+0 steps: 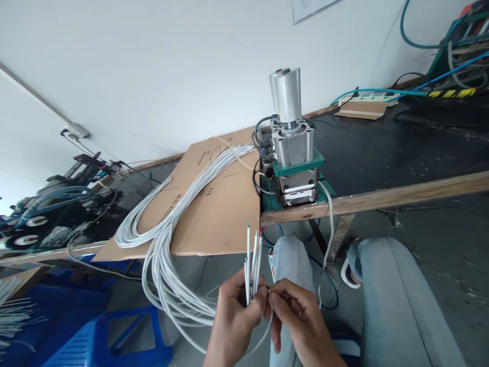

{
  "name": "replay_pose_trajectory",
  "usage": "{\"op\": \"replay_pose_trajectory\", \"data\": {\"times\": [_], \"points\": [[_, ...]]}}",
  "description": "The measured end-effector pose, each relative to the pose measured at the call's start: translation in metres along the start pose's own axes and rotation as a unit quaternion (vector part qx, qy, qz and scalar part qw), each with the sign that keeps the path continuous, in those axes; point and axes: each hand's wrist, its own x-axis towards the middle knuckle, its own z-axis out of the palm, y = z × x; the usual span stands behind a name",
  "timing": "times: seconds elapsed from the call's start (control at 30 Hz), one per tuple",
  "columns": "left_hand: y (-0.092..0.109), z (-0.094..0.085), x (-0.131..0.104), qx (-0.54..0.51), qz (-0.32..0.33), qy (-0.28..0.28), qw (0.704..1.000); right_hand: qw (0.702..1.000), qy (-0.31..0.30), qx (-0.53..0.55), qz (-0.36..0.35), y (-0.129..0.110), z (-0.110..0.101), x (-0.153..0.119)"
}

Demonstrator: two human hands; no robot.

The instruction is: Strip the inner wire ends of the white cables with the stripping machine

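My left hand (239, 311) is closed around a small bunch of white cables (254, 262), whose ends point upward; one tip looks green and another reddish. Close against it, my right hand (296, 316) pinches a single white cable at the left thumb, its length curving down below. From the left hand a big looped bundle of white cables (171, 275) hangs off the bench edge and runs back over a flat cardboard sheet (221, 209). Beyond the hands, at the bench edge, stands a pneumatic machine (294, 148) with silver cylinders and green plates.
A black bench (382, 148) with a wooden edge stretches right, carrying a power strip (367, 98) and blue hoses. Another machine (49, 209) sits at the left. A blue stool (122, 336) stands below. A grey cord (330, 224) hangs near my knees.
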Motion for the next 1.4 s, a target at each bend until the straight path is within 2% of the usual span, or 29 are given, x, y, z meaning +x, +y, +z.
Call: {"op": "replay_pose_trajectory", "data": {"times": [0.43, 0.63, 0.73, 0.83, 0.93, 1.1, 1.23, 1.33, 1.4], "points": [[-0.002, -0.001, 0.001, -0.069, -0.013, -0.023, 0.997, 0.999, -0.005, 0.045, -0.019, 0.012, -0.003, 0.002], [0.000, -0.005, 0.001, -0.021, -0.015, -0.041, 0.999, 1.000, -0.010, -0.026, 0.006, 0.000, -0.001, 0.001], [0.005, -0.007, 0.002, 0.052, 0.001, -0.038, 0.998, 0.992, -0.023, -0.118, 0.021, -0.012, -0.005, 0.001], [0.009, -0.006, 0.004, 0.153, 0.032, -0.023, 0.987, 0.954, -0.045, -0.292, -0.048, -0.026, -0.014, 0.002], [0.012, -0.002, 0.005, 0.237, 0.070, -0.016, 0.969, 0.880, -0.077, -0.445, -0.145, -0.039, -0.024, 0.001], [0.019, 0.005, 0.007, 0.300, 0.146, -0.049, 0.942, 0.804, -0.117, -0.557, -0.173, -0.046, -0.032, -0.005], [0.023, 0.005, 0.007, 0.327, 0.117, -0.064, 0.936, 0.753, -0.112, -0.613, -0.209, -0.043, -0.032, -0.009], [0.023, 0.004, 0.008, 0.353, 0.091, -0.073, 0.928, 0.741, -0.105, -0.621, -0.230, -0.043, -0.030, -0.009], [0.023, 0.004, 0.009, 0.345, 0.080, -0.065, 0.933, 0.772, -0.092, -0.590, -0.218, -0.043, -0.029, -0.006]]}}
